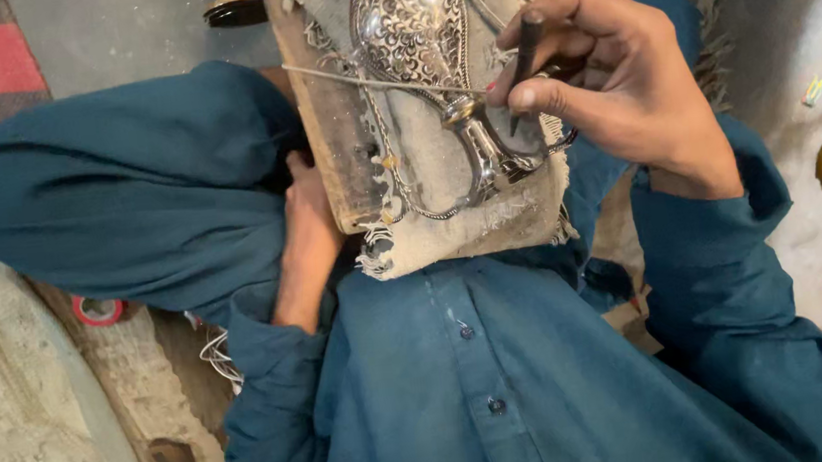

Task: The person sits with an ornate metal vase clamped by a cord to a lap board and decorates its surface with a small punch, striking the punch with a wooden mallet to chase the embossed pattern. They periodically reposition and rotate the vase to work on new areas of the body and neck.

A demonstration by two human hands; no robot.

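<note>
Right hand (619, 90) with dark tool (523, 54) against ornate silver vessel (411, 25)

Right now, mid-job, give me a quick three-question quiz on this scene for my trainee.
1. True or false: the right hand holds a dark pointed tool against the ornate metal vessel.
2. What lies between the vessel and the wooden board? A) frayed cloth B) paper C) nothing
3. Where is the left hand?

Key
1. True; the tip meets the vessel's neck.
2. A, the frayed cloth.
3. At the board's left edge, partly hidden beside the knee.
</note>
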